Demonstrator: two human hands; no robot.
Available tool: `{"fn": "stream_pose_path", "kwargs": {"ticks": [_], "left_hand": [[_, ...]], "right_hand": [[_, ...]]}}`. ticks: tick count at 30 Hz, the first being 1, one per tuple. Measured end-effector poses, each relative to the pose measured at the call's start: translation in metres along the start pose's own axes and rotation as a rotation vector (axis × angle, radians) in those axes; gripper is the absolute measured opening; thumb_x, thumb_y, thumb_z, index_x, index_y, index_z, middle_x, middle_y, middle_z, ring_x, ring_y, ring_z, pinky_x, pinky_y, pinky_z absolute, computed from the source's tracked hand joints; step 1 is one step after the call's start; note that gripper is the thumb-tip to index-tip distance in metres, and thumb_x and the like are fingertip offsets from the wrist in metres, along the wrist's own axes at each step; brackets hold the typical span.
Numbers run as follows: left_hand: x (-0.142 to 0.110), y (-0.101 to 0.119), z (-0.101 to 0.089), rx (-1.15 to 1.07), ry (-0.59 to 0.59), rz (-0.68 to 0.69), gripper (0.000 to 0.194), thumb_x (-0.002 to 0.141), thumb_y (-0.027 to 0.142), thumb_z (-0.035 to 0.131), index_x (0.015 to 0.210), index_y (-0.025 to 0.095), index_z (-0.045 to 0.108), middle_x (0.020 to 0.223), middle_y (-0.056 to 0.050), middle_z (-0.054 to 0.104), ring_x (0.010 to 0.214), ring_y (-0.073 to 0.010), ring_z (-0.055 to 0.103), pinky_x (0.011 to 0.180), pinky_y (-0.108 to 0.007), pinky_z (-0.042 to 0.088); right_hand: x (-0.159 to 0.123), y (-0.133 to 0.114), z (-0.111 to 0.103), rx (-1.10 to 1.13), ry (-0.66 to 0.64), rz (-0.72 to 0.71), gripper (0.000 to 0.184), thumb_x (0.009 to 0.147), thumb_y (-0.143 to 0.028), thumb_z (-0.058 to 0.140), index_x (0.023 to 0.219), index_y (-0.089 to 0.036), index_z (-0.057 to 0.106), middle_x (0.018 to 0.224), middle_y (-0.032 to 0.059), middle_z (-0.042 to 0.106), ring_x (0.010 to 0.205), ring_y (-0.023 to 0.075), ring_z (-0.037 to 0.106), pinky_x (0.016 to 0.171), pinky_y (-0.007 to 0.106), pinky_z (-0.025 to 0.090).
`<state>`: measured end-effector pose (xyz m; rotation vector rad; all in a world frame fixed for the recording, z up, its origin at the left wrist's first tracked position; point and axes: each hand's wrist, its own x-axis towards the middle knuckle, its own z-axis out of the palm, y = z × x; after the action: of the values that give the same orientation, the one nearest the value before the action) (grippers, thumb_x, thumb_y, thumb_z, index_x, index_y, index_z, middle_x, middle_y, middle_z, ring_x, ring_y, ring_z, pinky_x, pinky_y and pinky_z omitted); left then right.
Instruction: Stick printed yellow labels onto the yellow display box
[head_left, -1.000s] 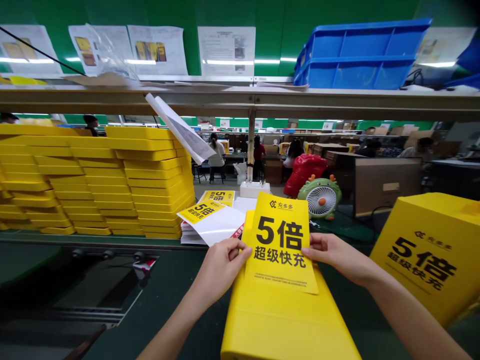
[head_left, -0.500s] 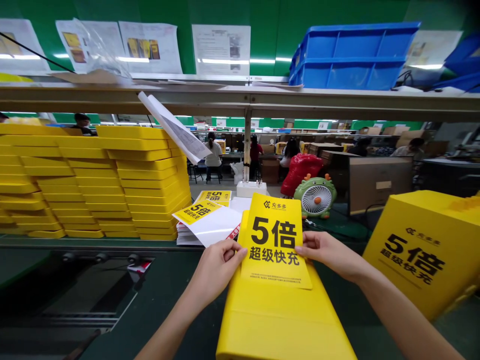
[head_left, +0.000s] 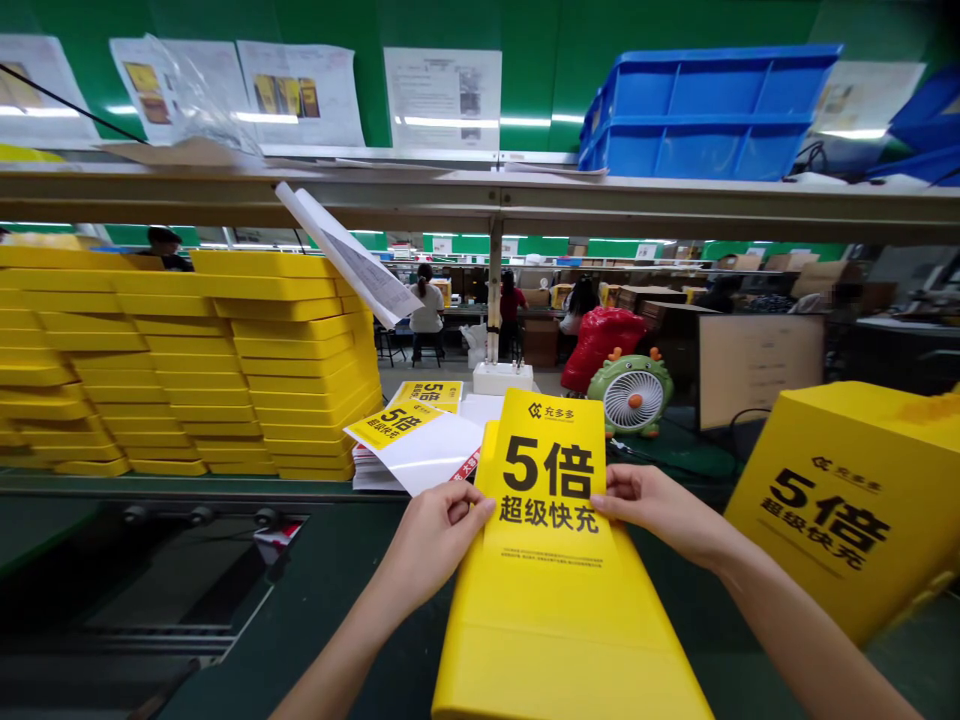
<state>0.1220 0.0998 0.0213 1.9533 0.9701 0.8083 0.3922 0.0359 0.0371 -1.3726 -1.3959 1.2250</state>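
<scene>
A yellow printed card (head_left: 546, 480), marked "5倍 超级快充", is lying flat against the face of a yellow box (head_left: 562, 650), which is resting on a dark green counter (head_left: 337, 600). The left hand (head_left: 431, 545) is holding the card's left edge, and its grip looks closed on the card, thumb on top. The right hand (head_left: 652, 505) is doing the same at the right edge, its fingertips (head_left: 604, 500) pressed together on the card. Just beyond the left hand, a pile of white sheets (head_left: 375, 468) is sitting on the counter, with a glossy white sheet (head_left: 427, 450) and smaller yellow cards (head_left: 426, 396) lying over it. To the right, a second yellow box (head_left: 847, 510) with the same print is leaning at a tilt near the right hand. Stacked yellow boxes (head_left: 300, 370) are rising in tall piles to the left. Farther back, a green fan (head_left: 630, 395) is standing beside a red bag (head_left: 600, 345). A metal shelf (head_left: 495, 200) is running overhead, carrying a blue plastic crate (head_left: 697, 115), and a co-worker (head_left: 427, 315) is sitting at a distant bench.
</scene>
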Motion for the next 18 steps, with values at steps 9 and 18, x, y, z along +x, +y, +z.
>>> {"fn": "stream_pose_path", "kwargs": {"ticks": [9,18], "left_hand": [[-0.002,-0.004,-0.005,0.167,0.024,0.039,0.036,0.086,0.048,0.049,0.078,0.017,0.066,0.068,-0.003,0.058,0.063,-0.0171,0.048,0.056,-0.027,0.029],[-0.016,0.056,-0.002,0.439,0.176,0.574,0.025,0.089,0.029,0.047,0.107,0.021,0.063,0.09,-0.007,0.064,0.084,-0.0212,0.056,0.079,-0.035,0.042]], "right_hand": [[-0.013,0.0,0.016,-0.276,0.319,-0.025,0.054,0.082,-0.055,0.051,0.125,-0.031,0.028,0.076,-0.0008,0.068,0.082,0.0261,0.065,0.072,0.039,0.05],[-0.06,0.034,0.026,-0.521,0.565,-0.058,0.054,0.084,-0.06,0.037,0.134,-0.04,0.028,0.145,-0.0023,0.035,0.134,0.028,0.03,0.109,0.053,0.029]]}}
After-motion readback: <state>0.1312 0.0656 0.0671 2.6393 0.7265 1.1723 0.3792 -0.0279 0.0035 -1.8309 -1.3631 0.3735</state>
